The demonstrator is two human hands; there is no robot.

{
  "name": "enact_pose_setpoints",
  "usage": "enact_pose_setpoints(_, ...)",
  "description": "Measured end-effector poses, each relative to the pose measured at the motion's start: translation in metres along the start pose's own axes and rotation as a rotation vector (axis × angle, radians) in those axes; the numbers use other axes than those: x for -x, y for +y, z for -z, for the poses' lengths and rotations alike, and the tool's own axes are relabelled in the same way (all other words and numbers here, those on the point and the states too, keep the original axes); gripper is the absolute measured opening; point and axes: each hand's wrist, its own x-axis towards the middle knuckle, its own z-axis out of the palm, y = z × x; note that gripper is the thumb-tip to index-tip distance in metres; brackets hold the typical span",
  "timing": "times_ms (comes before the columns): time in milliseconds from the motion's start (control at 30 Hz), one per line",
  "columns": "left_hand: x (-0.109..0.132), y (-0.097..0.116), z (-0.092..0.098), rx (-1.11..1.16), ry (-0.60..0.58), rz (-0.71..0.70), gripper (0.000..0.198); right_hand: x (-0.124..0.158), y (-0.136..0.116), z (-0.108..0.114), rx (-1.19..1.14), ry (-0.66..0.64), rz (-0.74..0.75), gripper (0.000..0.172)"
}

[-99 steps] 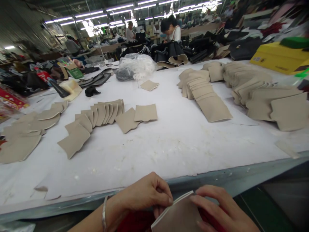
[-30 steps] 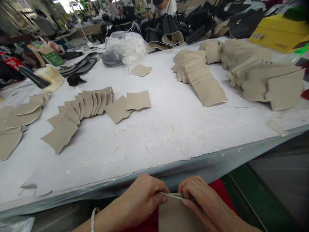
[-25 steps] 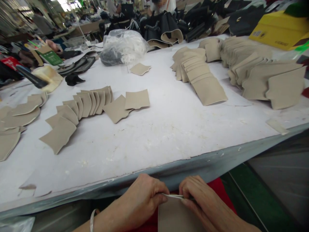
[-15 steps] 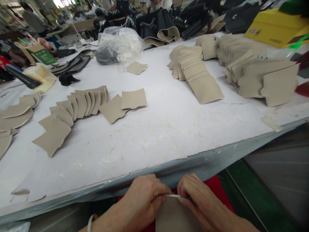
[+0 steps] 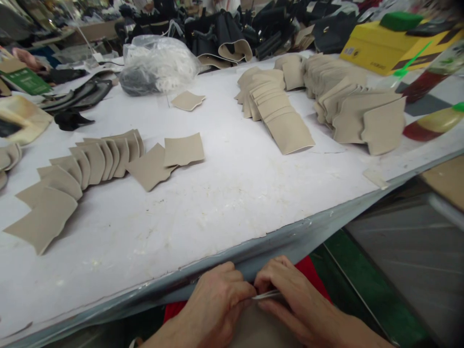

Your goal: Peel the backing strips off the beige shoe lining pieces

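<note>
Below the table's front edge, my left hand (image 5: 217, 300) pinches the upper edge of a beige leather-like panel (image 5: 261, 328). My right hand (image 5: 295, 297) grips the same edge just to the right, and the fingertips of both hands nearly meet. A thin white edge of the panel shows between them; its lower part runs out of view. On the table, a fanned row of similar beige panels (image 5: 96, 162) lies at left, with two loose panels (image 5: 184, 149) beside it. Larger overlapping stacks of beige panels (image 5: 284, 123) lie farther right.
The white-covered table (image 5: 224, 208) has a blue-grey edge before me. A clear plastic bag (image 5: 159, 65) sits at the back, with black bags (image 5: 232, 36) behind. A yellow box (image 5: 379, 48) and bottles with red contents (image 5: 431, 126) stand at right.
My view has turned right, so the table's things appear farther left. My right hand has come closer to my left along the panel's edge. Both hands keep hold of it.
</note>
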Motion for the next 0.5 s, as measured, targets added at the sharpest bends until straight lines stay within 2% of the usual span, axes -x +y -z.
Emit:
enact_pose_setpoints(167, -0.001, -0.002, -0.002, -0.012, -0.013, 0.002, 0.024, -0.001, 0.007, 0.003, 0.015, -0.022, 0.06, 0.009)
enact_pose_setpoints(300, 0.002, -0.011, -0.011, 0.028, 0.055, -0.024, 0.026, 0.003, 0.016, 0.006, 0.011, -0.033, 0.056, 0.007)
enact_pose_setpoints(400, 0.005, -0.018, -0.015, 0.048, 0.086, -0.033, 0.025, 0.007, 0.022, 0.01, 0.005, -0.058, 0.042, 0.009)
enact_pose_setpoints(500, 0.003, -0.015, -0.013, 0.014, 0.07, -0.033, 0.024, 0.008, 0.025, 0.012, -0.005, -0.061, 0.04, 0.013)
